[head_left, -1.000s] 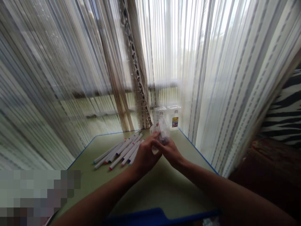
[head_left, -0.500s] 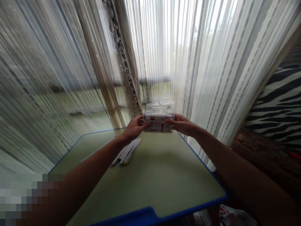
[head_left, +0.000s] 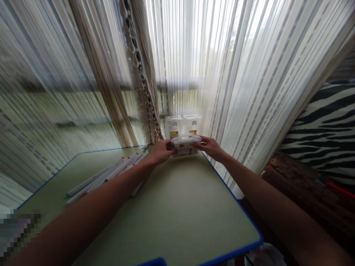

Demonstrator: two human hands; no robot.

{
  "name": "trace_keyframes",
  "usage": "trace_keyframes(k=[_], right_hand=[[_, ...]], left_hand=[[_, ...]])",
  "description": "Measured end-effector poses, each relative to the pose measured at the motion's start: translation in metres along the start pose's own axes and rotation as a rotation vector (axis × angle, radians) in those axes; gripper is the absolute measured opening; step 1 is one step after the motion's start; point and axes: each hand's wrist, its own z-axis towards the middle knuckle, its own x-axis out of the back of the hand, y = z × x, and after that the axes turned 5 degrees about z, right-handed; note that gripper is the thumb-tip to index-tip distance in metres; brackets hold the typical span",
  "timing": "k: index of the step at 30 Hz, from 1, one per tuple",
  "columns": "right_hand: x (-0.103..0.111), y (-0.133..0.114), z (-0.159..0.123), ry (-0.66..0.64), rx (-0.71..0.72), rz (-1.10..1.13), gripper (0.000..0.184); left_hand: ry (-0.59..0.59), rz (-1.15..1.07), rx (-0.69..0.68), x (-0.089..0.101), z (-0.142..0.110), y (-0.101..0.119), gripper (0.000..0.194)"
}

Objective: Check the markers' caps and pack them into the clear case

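Observation:
Between my two hands is a small clear plastic case [head_left: 185, 148] with a printed white label and a handle-like top edge. My left hand [head_left: 163, 151] grips its left end, and my right hand [head_left: 208, 146] grips its right end, fingers closed on both sides. The case is at the far corner of the table, just in front of two upright clear plastic boxes [head_left: 174, 125] with yellow labels. Whether its base rests on the tabletop I cannot tell. Several white markers [head_left: 113, 170] lie to the left, partly hidden behind my left forearm.
The pale table [head_left: 177, 207] has a blue raised edge [head_left: 235, 253]. Sheer curtains [head_left: 183, 55] hang right behind it, with a chain-like beaded strand [head_left: 142, 74] coming down near the far edge. A zebra-striped cloth [head_left: 327, 129] is at the right, and a plastic bag [head_left: 266, 255] sits below the table.
The case has moved slightly down and away, close in front of the clear boxes, still in both hands. The view has shifted, showing more of the markers and the boxes.

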Motion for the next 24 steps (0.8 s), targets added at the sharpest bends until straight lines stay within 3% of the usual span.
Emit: trace_keyframes(k=[24], right_hand=[[0.0089,0.0108,-0.0027,0.001,0.012,-0.068,0.058]], left_hand=[[-0.025,0.131,-0.030,-0.0033,0.0042,-0.0005,0.036]])
